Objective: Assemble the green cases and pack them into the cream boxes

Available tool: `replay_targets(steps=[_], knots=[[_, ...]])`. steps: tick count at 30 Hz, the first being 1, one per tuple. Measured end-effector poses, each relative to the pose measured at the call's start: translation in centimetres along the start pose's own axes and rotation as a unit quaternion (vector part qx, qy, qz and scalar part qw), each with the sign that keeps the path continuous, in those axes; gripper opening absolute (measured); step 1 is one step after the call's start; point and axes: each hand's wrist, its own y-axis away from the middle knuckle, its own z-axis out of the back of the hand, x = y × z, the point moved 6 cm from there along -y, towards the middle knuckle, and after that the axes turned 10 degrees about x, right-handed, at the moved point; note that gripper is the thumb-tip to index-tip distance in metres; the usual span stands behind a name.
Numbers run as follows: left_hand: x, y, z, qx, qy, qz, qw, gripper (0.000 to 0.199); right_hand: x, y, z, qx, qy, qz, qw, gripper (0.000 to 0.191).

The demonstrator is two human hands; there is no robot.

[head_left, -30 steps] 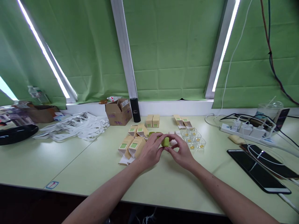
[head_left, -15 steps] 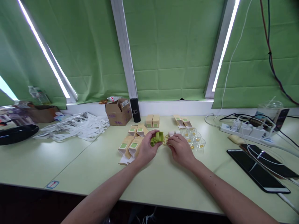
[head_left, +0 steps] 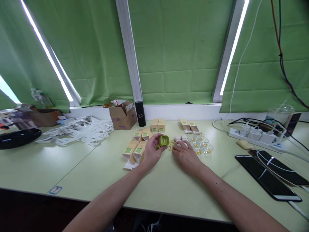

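My left hand (head_left: 154,150) is closed around a small green square plastic case (head_left: 164,140), its hollow inside turned towards me. To its right, my right hand (head_left: 185,155) rests low over the table with its fingers bent together. Just beyond those fingers stand small white rolls (head_left: 177,138); whatever lies under the fingertips is hidden. Between the two hands are tiny yellowish pieces (head_left: 170,145) in a cluster. Right of my right hand are several clear plastic cups (head_left: 204,144) with gold-coloured bits in them.
Kraft paper boxes (head_left: 130,150) with green labels stand left of my hands, more at the back. Further off are a cardboard carton (head_left: 123,116), a black cylinder (head_left: 140,114) and white straps (head_left: 79,131). A power strip (head_left: 253,137) and a phone (head_left: 266,177) lie on the right.
The green case in my left hand has turned so that its open side faces me. My right hand has shifted slightly, its fingers lower beside the white rolls.
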Motion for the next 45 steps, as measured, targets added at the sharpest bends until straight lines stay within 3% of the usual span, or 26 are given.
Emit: replay_targets(steps=[7,11,15,20,23,29,35,45], knots=[[0.1,0.0,0.0,0.004,-0.004,0.001,1.0,0.049,0.2,0.0,0.6,-0.027,0.014,0.015,0.999,0.035],[0.2,0.0,0.1,-0.011,0.024,0.015,1.0,0.051,0.1,0.1,1.7,-0.112,-0.011,0.026,0.993,0.027],[0.0,0.0,0.2,-0.023,0.04,0.029,0.999,0.052,0.0,0.5,2.7,-0.21,-0.073,0.044,0.974,0.018],[-0.5,0.1,0.2,-0.027,0.029,0.034,0.999,0.052,0.4,1.0,3.5,-0.241,-0.206,0.077,0.945,0.022],[-0.8,0.1,0.3,-0.03,0.014,0.032,0.999,0.051,0.6,1.2,4.0,-0.236,-0.325,0.083,0.912,0.017],[-0.5,0.1,0.3,-0.019,-0.023,0.044,0.999,0.049,-0.3,1.1,3.8,-0.246,-0.53,0.025,0.811,0.013],[-0.4,0.3,0.1,-0.003,-0.072,0.052,0.996,0.049,-1.9,0.5,2.7,-0.247,-0.663,-0.045,0.705,0.029],[-1.4,0.6,-0.4,0.023,-0.122,0.073,0.99,0.047,-2.7,0.4,1.9,-0.234,-0.742,-0.085,0.622,0.041]])
